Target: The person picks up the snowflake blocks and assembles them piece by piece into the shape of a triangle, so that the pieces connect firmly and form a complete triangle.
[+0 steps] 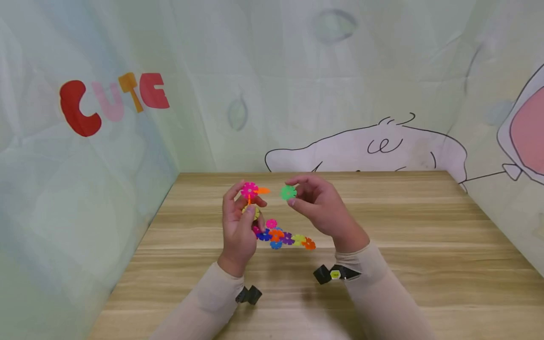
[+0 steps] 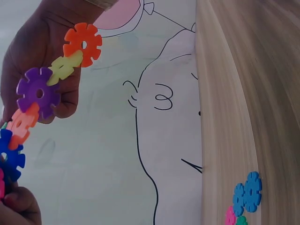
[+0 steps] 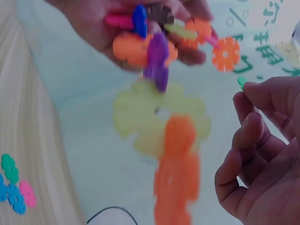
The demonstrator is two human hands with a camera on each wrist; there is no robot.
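Note:
My left hand grips a chain of interlocking notched plastic discs. Its upper end has a pink disc with an orange disc jutting right. From the fingers the rest reaches rightward: a blue disc, an orange one, a purple disc, a yellow disc and an orange end disc. Level with the chain's top, my right hand pinches a green disc between thumb and index finger. A short gap separates it from the orange disc. The left palm hides part of the chain.
Loose discs lie on the wooden table beyond the chain, among them a pink disc, a blue disc and a green disc. A printed cloth backdrop stands along the table's back and left edges.

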